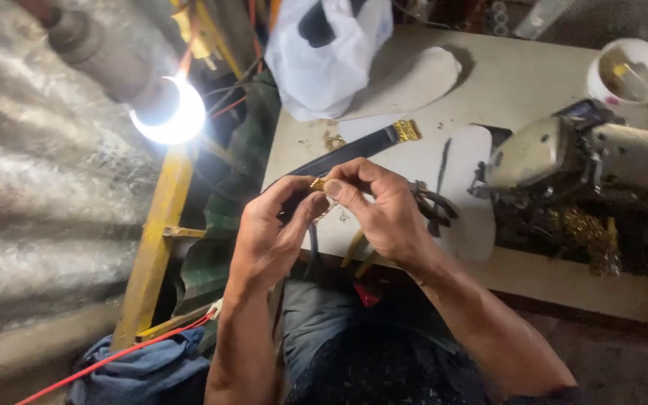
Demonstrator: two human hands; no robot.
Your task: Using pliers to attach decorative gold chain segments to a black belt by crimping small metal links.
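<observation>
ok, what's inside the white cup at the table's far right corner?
The white cup holds brownish contents with a small yellow piece showing near the middle. What they are is too blurred to tell, and the cup's wall hides anything lower down. Neither hand is near it.

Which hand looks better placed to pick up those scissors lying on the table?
Probably the right hand: the scissors lie just beside it, while the left hand is farther off. Both pinch a small gold piece.

both forearms are bare to the near edge, with no sleeves, watch or rings showing on the left hand [268, 236] or the right hand [380, 214]. the lap wears dark cloth with small pale speckles, beside a grey-blue fold.
</observation>
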